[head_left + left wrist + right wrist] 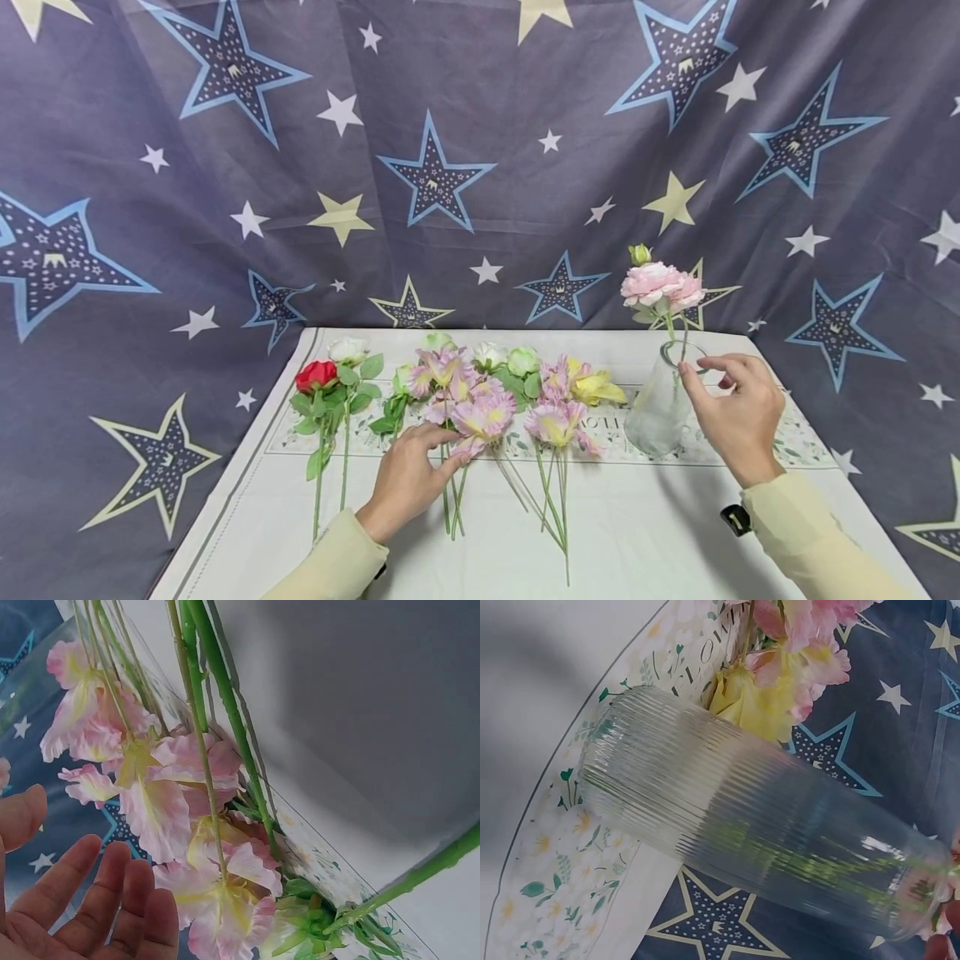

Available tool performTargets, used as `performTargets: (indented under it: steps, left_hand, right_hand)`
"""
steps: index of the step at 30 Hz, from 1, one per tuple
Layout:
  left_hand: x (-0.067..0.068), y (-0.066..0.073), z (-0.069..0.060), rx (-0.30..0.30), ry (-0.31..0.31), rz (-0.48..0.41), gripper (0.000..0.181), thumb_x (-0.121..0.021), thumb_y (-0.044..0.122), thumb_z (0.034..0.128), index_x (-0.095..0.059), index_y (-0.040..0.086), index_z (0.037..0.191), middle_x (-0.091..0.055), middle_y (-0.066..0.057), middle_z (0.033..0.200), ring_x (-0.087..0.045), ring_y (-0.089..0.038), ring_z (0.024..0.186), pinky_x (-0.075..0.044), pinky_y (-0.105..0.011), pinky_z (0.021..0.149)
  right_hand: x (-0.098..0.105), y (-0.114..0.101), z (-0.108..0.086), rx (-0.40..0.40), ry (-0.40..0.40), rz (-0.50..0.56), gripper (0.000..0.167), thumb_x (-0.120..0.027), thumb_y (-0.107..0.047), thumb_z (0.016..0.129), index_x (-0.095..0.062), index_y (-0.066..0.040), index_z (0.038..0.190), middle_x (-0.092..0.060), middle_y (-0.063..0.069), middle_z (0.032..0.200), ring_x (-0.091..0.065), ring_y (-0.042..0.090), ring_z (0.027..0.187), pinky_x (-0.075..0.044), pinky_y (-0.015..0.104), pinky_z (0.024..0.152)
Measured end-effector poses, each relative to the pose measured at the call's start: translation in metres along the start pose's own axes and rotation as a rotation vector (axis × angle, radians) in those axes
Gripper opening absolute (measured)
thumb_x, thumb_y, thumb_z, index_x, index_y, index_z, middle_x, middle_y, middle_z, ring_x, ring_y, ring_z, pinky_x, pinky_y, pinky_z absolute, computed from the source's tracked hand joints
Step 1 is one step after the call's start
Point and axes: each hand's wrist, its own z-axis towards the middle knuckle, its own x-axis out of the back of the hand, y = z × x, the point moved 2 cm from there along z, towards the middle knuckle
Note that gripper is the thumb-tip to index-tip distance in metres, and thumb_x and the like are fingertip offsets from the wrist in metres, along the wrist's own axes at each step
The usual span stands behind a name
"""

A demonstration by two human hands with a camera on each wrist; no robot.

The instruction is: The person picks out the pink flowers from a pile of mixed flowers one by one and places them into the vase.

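Left of the table's middle, my left hand (pixel 408 479) reaches over pink-and-yellow iris-like flowers (pixel 483 414). In the left wrist view its fingers (pixel 82 889) are spread and loosely bent beside the petals, holding nothing. My right hand (pixel 738 408) is at the rim of a ribbed clear glass vase (pixel 656 417), thumb and index fingertips close to it. Whether they pinch the rim, a stem or nothing is unclear. A pink peony-like flower (pixel 652 285) with a bud (pixel 640 255) rises from the vase. Its green stems (pixel 810 859) show through the glass.
On the white table (pixel 480 558) lie a red rose (pixel 316 377) and a white rose (pixel 348 350) at the left. More pink-yellow flowers (pixel 557 423), a yellow one (pixel 596 385) and pale green-white blooms (pixel 523 360) lie between the hands. A star-patterned cloth (pixel 465 75) hangs behind.
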Motion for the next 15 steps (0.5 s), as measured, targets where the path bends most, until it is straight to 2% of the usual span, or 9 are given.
performTargets:
  steps: [7,12,15]
  left_hand:
    - [0.001,-0.003,0.002,0.042,-0.017,0.025,0.027,-0.084,0.033,0.087,-0.08,0.017,0.108,-0.073,-0.011,0.118,-0.068,-0.033,0.111,-0.056,-0.052,0.087]
    - [0.001,-0.007,0.002,0.073,-0.042,0.042,0.025,-0.083,0.034,0.0879,-0.08,0.018,0.107,-0.074,-0.008,0.116,-0.069,-0.03,0.105,-0.057,-0.048,0.079]
    - [0.0,-0.009,0.002,0.091,-0.036,0.049,0.024,-0.083,0.032,0.0869,-0.079,0.016,0.105,-0.075,-0.005,0.108,-0.07,-0.027,0.097,-0.057,-0.044,0.075]
  right_hand:
    - [0.002,-0.012,-0.003,0.071,0.037,0.021,0.018,-0.088,-0.01,0.071,-0.078,0.0,0.083,-0.065,0.015,0.077,-0.045,0.014,0.066,-0.025,0.014,0.066]
    - [0.001,-0.02,-0.011,0.124,-0.002,0.036,0.017,-0.085,-0.015,0.075,-0.079,-0.003,0.086,-0.066,0.011,0.078,-0.048,0.018,0.065,-0.027,0.013,0.066]
    - [-0.001,-0.024,-0.016,0.143,-0.032,0.04,0.018,-0.084,-0.016,0.075,-0.079,-0.004,0.088,-0.068,0.011,0.082,-0.051,0.021,0.066,-0.029,0.013,0.068]
